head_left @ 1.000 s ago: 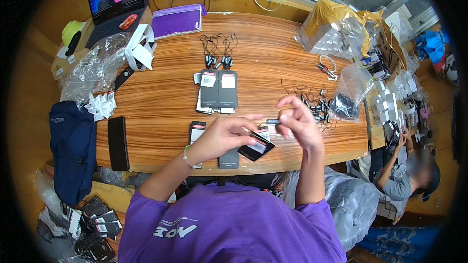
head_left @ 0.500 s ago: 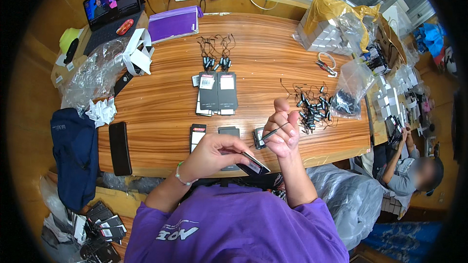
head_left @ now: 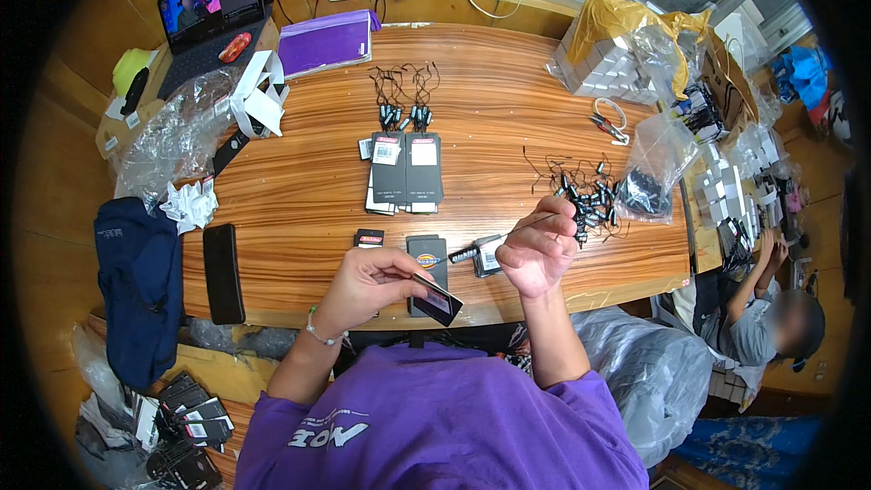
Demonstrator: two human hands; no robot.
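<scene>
Dark hang tag [head_left: 437,300], its far end hidden under the fingers, is pinched in the left hand [head_left: 367,283] over the near desk [head_left: 299,191] edge. At three o'clock of it, the right hand [head_left: 537,252] is closed on a thin black cord [head_left: 508,234], hard to make out. Bare wood lies toward ten o'clock.

bare wood left of the tag stack [head_left: 406,174], black phone [head_left: 223,272] at left edge, tangled cords [head_left: 588,195] crowding right
</scene>
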